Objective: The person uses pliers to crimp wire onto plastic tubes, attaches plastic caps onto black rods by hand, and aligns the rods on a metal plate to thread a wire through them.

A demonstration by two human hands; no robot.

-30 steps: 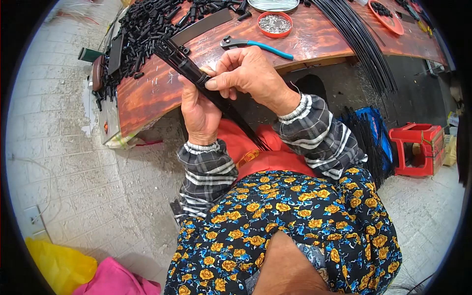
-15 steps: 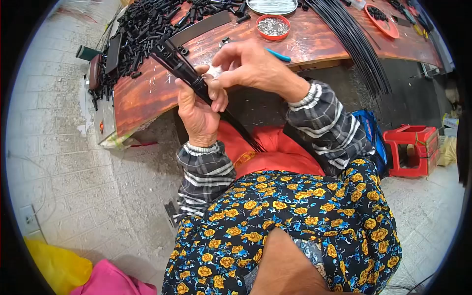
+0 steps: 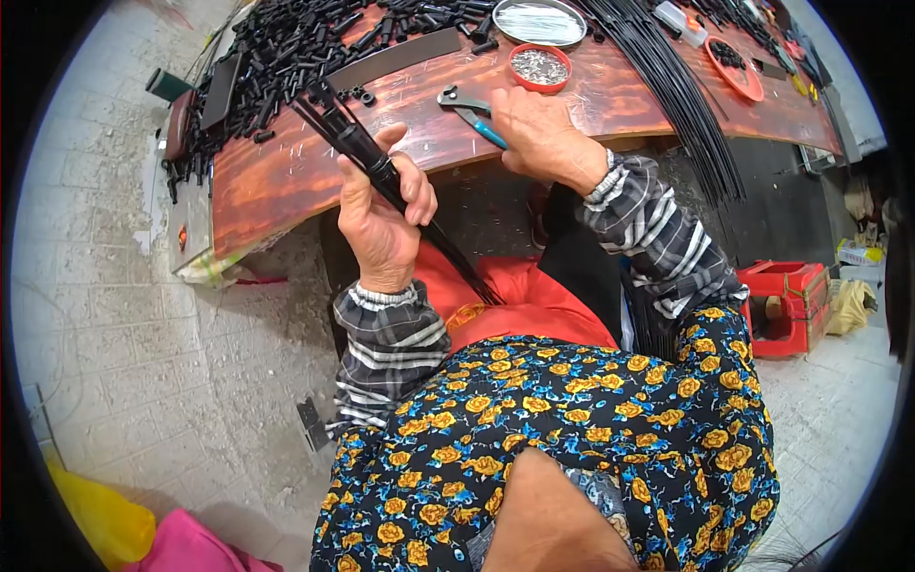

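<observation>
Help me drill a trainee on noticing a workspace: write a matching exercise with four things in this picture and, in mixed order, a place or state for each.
Things
1. Pliers
2. Black bundle
3. Stool
4. Round dish

Places and states
A. Red, standing on the floor
B. On the wooden table, holding small metal-coloured pieces
C. At the right hand, handles partly covered by it
D. Held at a slant in the left hand

Pairs: 1-C, 2-D, 3-A, 4-B
</observation>
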